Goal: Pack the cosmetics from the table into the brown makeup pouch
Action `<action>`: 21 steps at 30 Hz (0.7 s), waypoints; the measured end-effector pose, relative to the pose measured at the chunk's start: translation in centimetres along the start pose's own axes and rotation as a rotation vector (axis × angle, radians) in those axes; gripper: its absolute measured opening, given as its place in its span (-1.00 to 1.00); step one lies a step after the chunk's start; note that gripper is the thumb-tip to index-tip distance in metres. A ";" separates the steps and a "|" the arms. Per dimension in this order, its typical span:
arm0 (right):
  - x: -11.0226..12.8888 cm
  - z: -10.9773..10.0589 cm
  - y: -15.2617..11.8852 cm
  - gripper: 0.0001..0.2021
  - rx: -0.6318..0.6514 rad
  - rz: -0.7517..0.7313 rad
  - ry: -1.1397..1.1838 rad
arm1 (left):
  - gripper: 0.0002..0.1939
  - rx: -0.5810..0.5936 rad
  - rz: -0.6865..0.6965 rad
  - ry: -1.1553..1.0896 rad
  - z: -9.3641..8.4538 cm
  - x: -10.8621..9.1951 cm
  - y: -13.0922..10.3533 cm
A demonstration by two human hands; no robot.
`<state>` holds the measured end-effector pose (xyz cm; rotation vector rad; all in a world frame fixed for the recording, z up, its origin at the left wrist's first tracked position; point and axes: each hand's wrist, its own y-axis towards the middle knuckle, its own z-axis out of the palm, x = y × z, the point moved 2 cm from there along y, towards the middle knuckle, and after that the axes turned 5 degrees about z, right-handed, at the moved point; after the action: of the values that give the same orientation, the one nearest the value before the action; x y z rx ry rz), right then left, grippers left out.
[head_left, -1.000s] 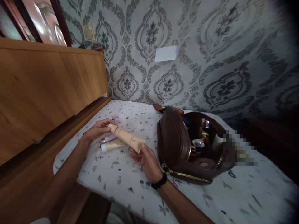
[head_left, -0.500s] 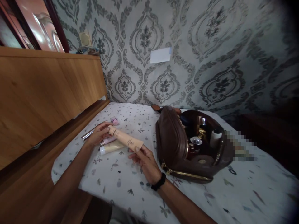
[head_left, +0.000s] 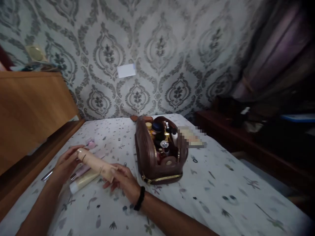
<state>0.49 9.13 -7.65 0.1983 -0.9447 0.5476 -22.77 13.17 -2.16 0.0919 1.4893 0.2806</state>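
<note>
A peach-coloured tube is held at both ends above the patterned white cloth. My left hand grips its upper left end, and my right hand pinches its lower right end between thumb and fingers. Beneath it on the cloth lie a cream tube with a white cap and a pinkish tube, partly covered. A silver stick rests by my left wrist, and a small pink item sits beyond my left hand. To the right stands an unzipped brown bag holding several bottles and jars.
A wooden cabinet borders the cloth on the left. Behind is a patterned wall with a white card. Right of the bag lies a blurred-out flat item; dark furniture stands at the right.
The view has swung to the right, so the bag and hands appear further left and more furniture shows on the right. Both hands still hold the peach tube.
</note>
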 end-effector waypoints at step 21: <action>0.0 -0.8 0.9 -0.17 0.003 -0.104 0.138 | -0.18 0.070 -0.169 -0.071 13.3 -0.2 -2.1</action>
<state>0.61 10.22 -8.14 0.2083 -0.7953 0.4603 -9.29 12.59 -1.36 0.0308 1.4271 0.0878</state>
